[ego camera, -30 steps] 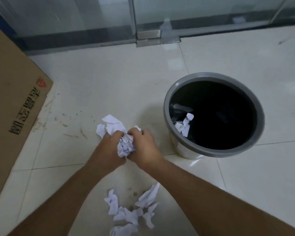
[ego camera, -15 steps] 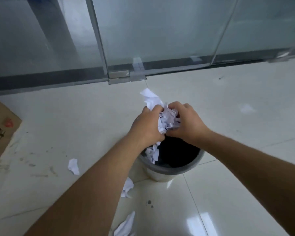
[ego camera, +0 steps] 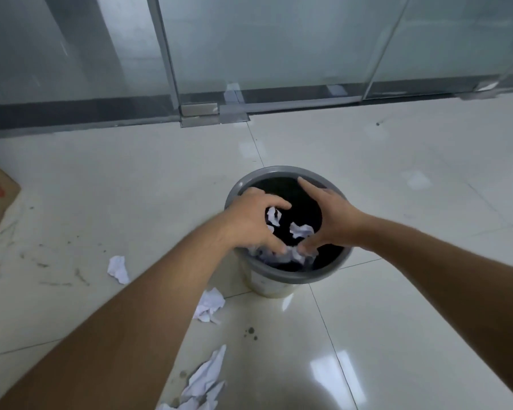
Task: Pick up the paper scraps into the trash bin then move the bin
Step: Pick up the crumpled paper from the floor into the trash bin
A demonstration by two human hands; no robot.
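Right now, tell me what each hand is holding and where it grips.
Nothing is firmly held. Left hand and right hand are spread open over the trash bin, with paper scraps dropping inside.

Likely an office: frosted glass partition doors (ego camera: 264,45) with metal floor fittings (ego camera: 200,112) beyond the hands (ego camera: 249,223), glossy pale floor tiles (ego camera: 397,321) beneath.

The bin's (ego camera: 290,279) dark inside is unreadable; falling scraps (ego camera: 301,230) blur.
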